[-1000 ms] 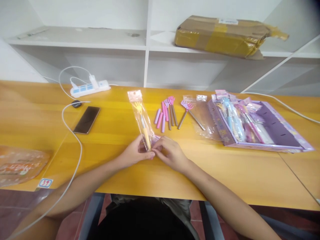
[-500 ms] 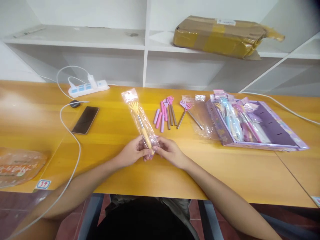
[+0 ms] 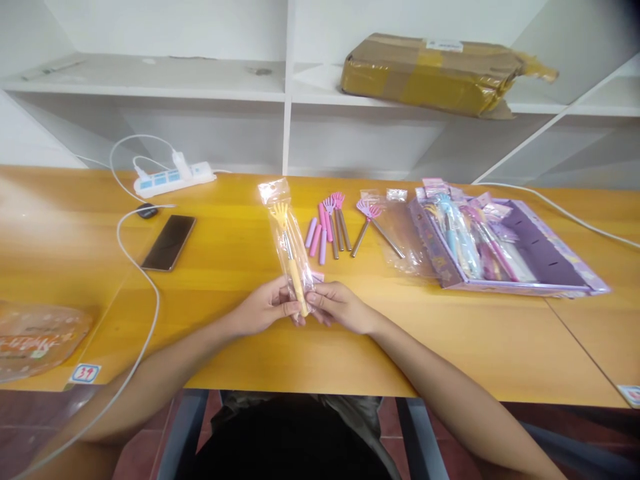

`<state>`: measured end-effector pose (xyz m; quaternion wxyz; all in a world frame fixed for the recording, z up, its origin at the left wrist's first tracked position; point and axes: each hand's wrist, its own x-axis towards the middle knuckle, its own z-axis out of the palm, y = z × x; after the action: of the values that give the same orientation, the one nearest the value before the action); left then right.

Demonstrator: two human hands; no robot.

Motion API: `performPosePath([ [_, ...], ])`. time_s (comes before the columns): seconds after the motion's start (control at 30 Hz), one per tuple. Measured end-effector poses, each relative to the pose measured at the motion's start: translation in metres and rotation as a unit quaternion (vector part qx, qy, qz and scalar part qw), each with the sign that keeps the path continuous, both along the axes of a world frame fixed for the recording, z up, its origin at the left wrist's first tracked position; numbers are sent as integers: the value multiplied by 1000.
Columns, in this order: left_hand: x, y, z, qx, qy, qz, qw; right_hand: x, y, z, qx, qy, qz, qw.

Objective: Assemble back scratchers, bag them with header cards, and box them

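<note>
A yellow back scratcher (image 3: 295, 272) in a clear plastic bag is held between both hands above the table, its claw end pointing away from me. My left hand (image 3: 265, 305) pinches the lower left side of the bag, thumb on the handle end. From the right, my right hand (image 3: 343, 305) grips the bag's lower edge, thumb and fingers closed. Beyond them lie loose pink and purple handle sleeves (image 3: 323, 245), with several metal rods with claw heads (image 3: 341, 223) close by. Two more claw-headed rods (image 3: 368, 212) rest partly on clear plastic bags (image 3: 413, 250).
A purple box (image 3: 555, 250) with several bagged back scratchers stands at the right. At the left are a phone (image 3: 169, 243), a power strip (image 3: 175, 177), a white cable (image 3: 159, 300) and an orange-printed plastic bag (image 3: 40, 340). A taped carton (image 3: 425, 73) sits on the shelf.
The bagged back scratcher has swung more upright, its top moving to the right. Both hands keep hold of its lower end. The whole view has shifted slightly.
</note>
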<state>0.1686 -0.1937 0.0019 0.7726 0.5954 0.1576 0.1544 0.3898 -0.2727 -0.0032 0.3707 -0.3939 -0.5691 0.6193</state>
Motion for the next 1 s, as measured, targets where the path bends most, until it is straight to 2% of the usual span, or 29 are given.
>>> performPosePath([
  [0.1, -3, -2, 4, -12, 32, -39, 999, 8, -1, 2, -12, -11, -6, 1000],
  [0.23, -8, -5, 12, -3, 119, -195, 974, 12, 0, 1, -42, 22, -87, 995],
  [0.3, -10, -3, 14, 36, 143, -221, 964, 8, 1, -1, -67, 30, -84, 994],
  [0.37, -12, 3, 14, 100, 156, -174, 967, 1, -1, -1, -92, 37, -29, 995],
  [0.43, -12, 10, 12, 153, 144, -57, 976, -10, -4, 0, -125, 50, 56, 989],
  [0.5, -11, 16, 7, 169, 108, 64, 978, -21, -9, 2, -157, 55, 127, 978],
  [0.53, -10, 18, 4, 165, 92, 104, 977, -26, -11, 3, -167, 53, 151, 973],
  [0.6, -8, 20, -1, 147, 74, 145, 976, -31, -13, 5, -173, 43, 178, 968],
  [0.7, -5, 18, -6, 124, 78, 161, 976, -21, -12, 6, -176, 23, 188, 966],
  [0.77, -5, 17, -7, 126, 88, 164, 974, -5, -8, 7, -157, -8, 147, 977],
  [0.83, -4, 17, -7, 128, 98, 165, 973, 14, -2, 6, -76, -81, 32, 993],
  [0.87, -4, 17, -6, 127, 101, 165, 973, 23, 1, 5, -9, -134, -44, 990],
  [0.93, -5, 18, -5, 126, 109, 163, 972, 35, 8, 1, 133, -252, -167, 944],
  [1.0, -5, 19, -4, 149, 117, 164, 968, 40, 13, -4, 221, -347, -206, 888],
])
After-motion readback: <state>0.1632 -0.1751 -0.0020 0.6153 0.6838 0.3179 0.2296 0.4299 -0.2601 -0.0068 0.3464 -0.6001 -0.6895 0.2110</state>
